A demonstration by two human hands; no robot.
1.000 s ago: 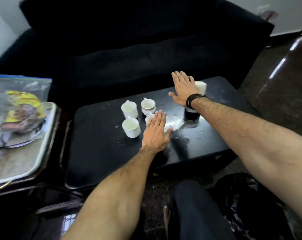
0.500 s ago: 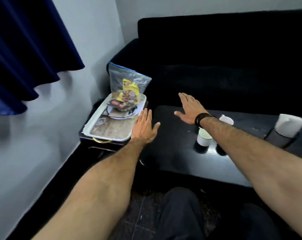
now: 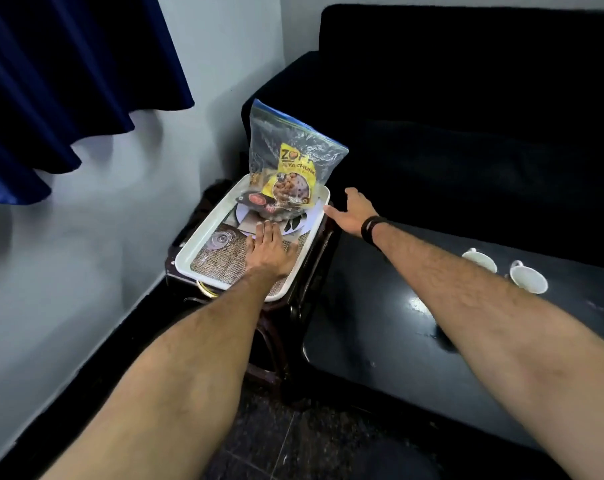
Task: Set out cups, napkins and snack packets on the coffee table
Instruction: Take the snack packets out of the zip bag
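Observation:
A clear zip bag (image 3: pixel 286 147) holding a yellow snack packet (image 3: pixel 295 174) and darker packets leans at the far end of a white tray (image 3: pixel 196 251). My left hand (image 3: pixel 267 252) lies flat and open over the tray's patterned bottom, fingertips just short of the bag. My right hand (image 3: pixel 354 211), with a black wristband, hovers open beside the tray's right rim, holding nothing. Two white cups (image 3: pixel 527 278) stand on the black coffee table (image 3: pixel 370 327) at the right, behind my right forearm.
The tray rests on a dark wooden side stand (image 3: pixel 276 327) in the corner by a white wall. A blue curtain (image 3: pixel 68 81) hangs at upper left. A black sofa (image 3: pixel 467 116) runs behind the table. My dark trouser leg shows at the bottom.
My view has swung left from the cups to the tray. Both hands have moved left: the left one now lies over the tray, the right one has reached its right rim.

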